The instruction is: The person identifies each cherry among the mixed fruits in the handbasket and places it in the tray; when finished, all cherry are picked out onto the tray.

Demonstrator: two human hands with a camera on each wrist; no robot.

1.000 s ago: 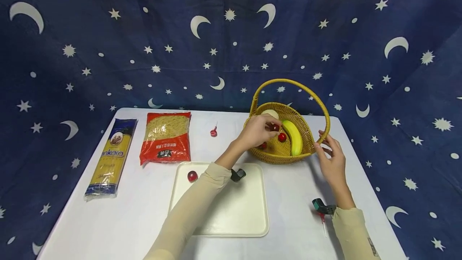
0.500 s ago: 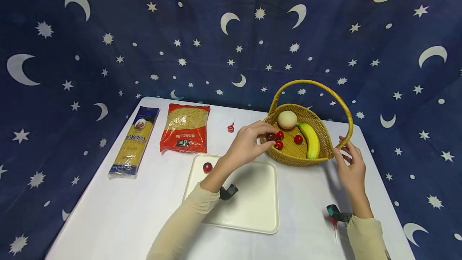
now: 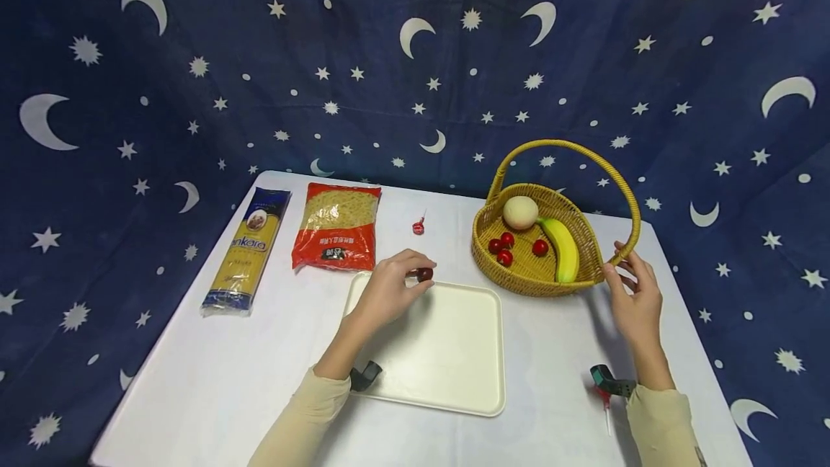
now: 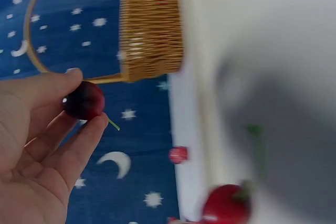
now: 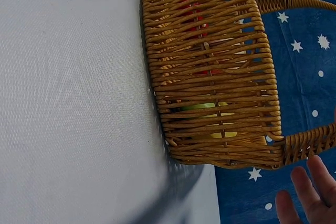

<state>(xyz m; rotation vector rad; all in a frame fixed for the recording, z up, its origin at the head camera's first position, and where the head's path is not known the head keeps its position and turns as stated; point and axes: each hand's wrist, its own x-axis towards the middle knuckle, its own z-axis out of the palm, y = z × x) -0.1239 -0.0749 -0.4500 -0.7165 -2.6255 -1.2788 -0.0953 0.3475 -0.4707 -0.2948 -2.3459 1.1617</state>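
Observation:
My left hand pinches a dark red cherry between thumb and fingertips, above the back of the cream tray. Its green stem shows in the left wrist view. Another red cherry lies on the tray there; in the head view my left hand hides it. My right hand holds the wicker basket by the right foot of its handle, thumb on the near side. Inside the basket are several red cherries, a yellow banana and a pale round fruit.
To the left lie a long spaghetti pack and a red pasta bag. A red-wrapped lollipop is behind the tray. Another lollipop lies by my right wrist. A star-patterned cloth hangs behind the table.
My left hand has moved from over the basket leftward to above the tray, carrying the dark cherry. My right hand stays at the basket handle. The head view has turned left.

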